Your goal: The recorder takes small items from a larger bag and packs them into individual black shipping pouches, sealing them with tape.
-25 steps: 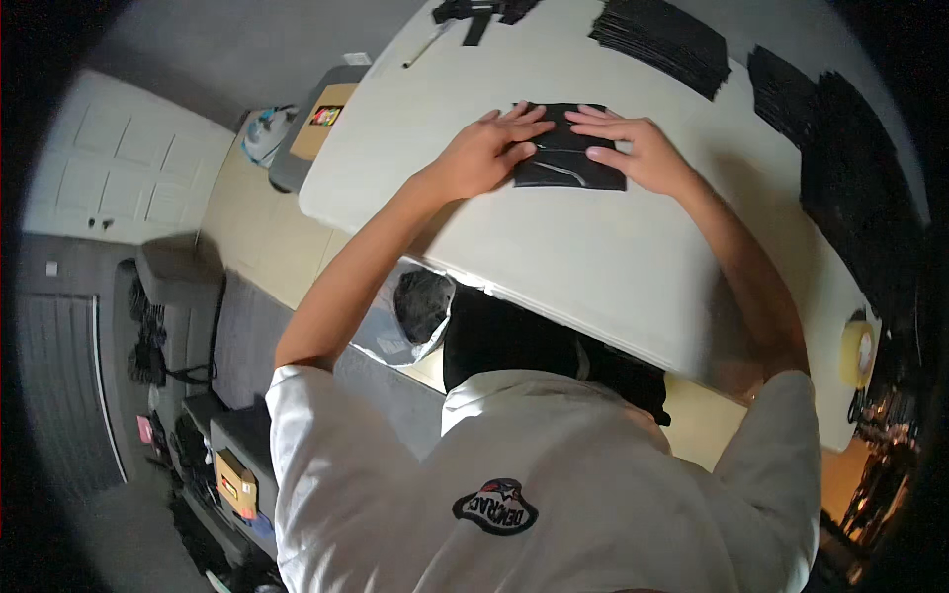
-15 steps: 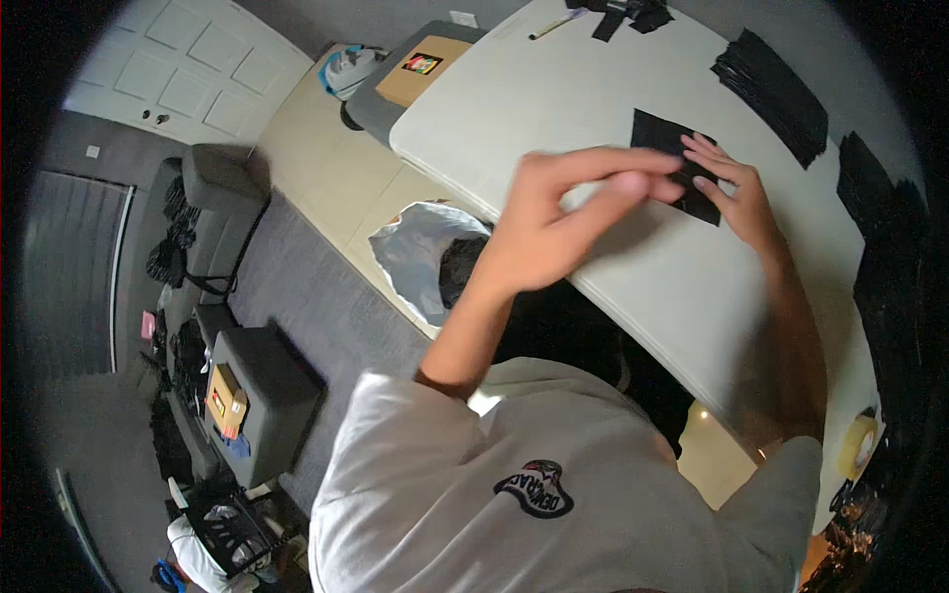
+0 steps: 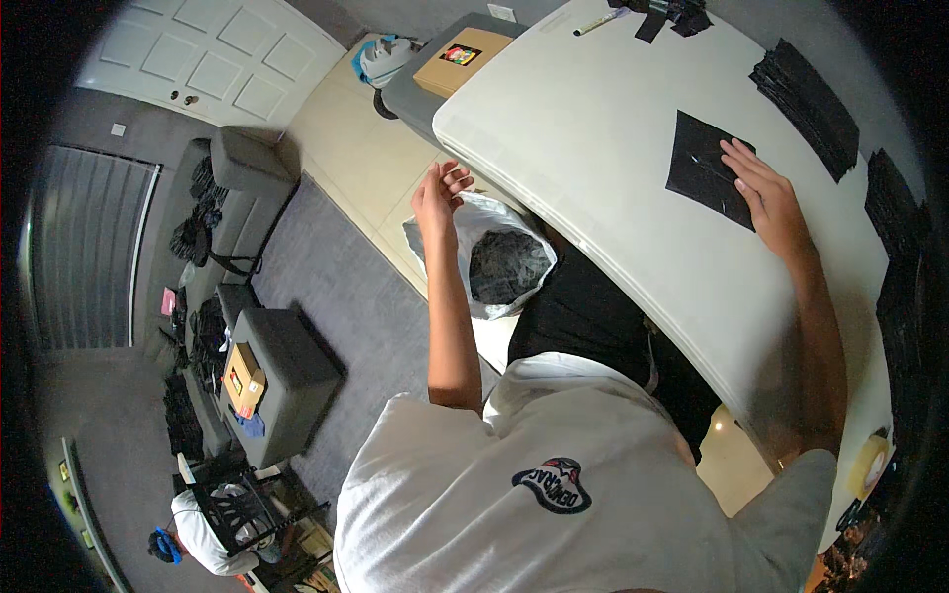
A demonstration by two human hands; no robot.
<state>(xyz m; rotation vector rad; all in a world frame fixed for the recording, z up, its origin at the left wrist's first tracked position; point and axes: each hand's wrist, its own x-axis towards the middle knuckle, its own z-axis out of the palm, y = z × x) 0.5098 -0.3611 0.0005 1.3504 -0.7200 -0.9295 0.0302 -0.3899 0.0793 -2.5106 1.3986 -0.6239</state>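
Observation:
A flat black sheet (image 3: 707,163) lies on the white table, with some small pale marks near its middle. My right hand (image 3: 769,203) rests on the sheet's right edge, fingers stretched out and lying flat. Off the table's left edge, my left hand (image 3: 440,203) is raised beside the mouth of a white bag (image 3: 542,282). Its fingers are loosely bent and a little apart, and nothing shows in them. Dark, crumpled material (image 3: 509,267) fills the bag's inside.
Black stacks (image 3: 809,111) line the table's far right side. At the back are a marker (image 3: 598,22) and black strips (image 3: 672,15); a tape roll (image 3: 870,466) is at lower right. Beyond the table stands a cardboard box (image 3: 463,61). Another person (image 3: 208,534) sits at lower left.
My left hand has moved left, from above the black sheet to beside the white bag. My right hand has stayed at the sheet and now lies flatter. The whole view has shifted slightly.

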